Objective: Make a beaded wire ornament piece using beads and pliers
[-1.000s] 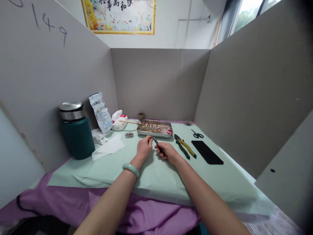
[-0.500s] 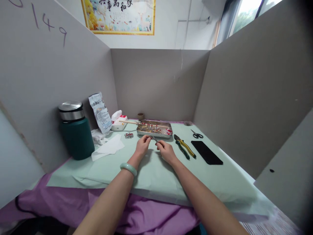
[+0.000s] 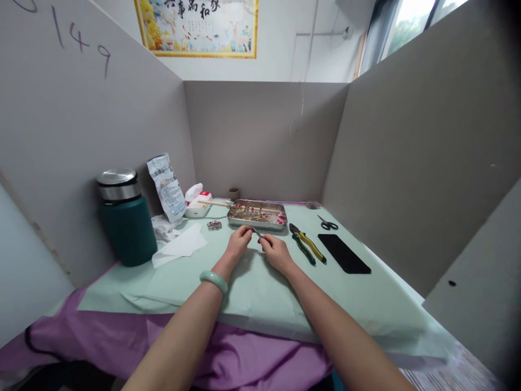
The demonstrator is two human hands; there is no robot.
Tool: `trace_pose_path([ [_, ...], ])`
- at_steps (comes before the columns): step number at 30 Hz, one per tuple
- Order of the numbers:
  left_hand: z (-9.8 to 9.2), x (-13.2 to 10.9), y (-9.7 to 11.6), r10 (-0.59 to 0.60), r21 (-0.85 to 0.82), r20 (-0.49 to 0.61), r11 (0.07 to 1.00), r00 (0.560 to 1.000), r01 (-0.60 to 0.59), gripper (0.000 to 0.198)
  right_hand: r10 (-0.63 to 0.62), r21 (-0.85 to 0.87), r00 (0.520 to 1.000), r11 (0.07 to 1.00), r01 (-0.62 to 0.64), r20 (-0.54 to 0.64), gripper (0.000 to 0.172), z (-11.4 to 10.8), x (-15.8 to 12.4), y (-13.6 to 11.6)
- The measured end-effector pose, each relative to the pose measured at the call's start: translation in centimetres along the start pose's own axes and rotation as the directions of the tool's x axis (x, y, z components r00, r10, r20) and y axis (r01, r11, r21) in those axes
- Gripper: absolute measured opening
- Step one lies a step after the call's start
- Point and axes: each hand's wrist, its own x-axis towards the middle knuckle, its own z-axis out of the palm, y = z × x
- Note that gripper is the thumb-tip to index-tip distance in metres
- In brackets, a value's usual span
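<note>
My left hand [image 3: 238,241], with a pale green bangle [image 3: 214,280] on its wrist, has its thumb and fingers pinched together over the table. Whatever is between those fingertips is too small to make out. My right hand [image 3: 277,253] is closed on a slim metal tool [image 3: 257,233], perhaps tweezers. The tool's narrow tip points up and left and meets the left fingertips. Just beyond both hands lies a shallow metal tray [image 3: 256,226] of small red, gold and silver beads and pieces, with a wooden stick [image 3: 214,203] across it.
A beaded red-and-silver piece [image 3: 214,225] lies left of the tray. Yellow-green pliers [image 3: 308,245], scissors [image 3: 328,224] and a black phone-like slab [image 3: 344,253] are on the right. A green flask [image 3: 127,228], a foil pouch [image 3: 166,187] and tissues [image 3: 198,205] stand left. Grey partitions [image 3: 264,141] enclose the table.
The tool in my right hand has shifted slightly, its tip now closer against my left fingertips. Both hands otherwise stay in nearly the same place.
</note>
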Motion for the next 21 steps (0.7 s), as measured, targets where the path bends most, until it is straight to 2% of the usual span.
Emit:
trace_pose_path([
  [4,0.00,-0.22,0.37,-0.067,-0.150,0.061,0.986,0.996,0.076,0.022,0.044,0.127,0.998,0.991,-0.051,0.054,0.027,-0.13,0.13,0.00],
  [9,-0.16,-0.41,0.47,-0.083,-0.222,0.125,0.969,0.989,0.110,0.026,0.098,0.308,0.988,0.943,-0.130,0.119,0.026,-0.15,0.19,0.09],
  [16,-0.29,-0.50,0.57,-0.083,-0.281,0.195,0.950,0.977,0.136,0.030,0.186,0.510,0.947,0.806,-0.299,0.262,0.027,-0.52,0.03,-0.47],
  [21,-0.28,-0.39,0.39,-0.052,-0.278,0.195,0.955,0.979,0.106,0.034,0.208,0.575,0.909,0.718,-0.392,0.360,0.028,-1.04,0.02,-0.61],
])
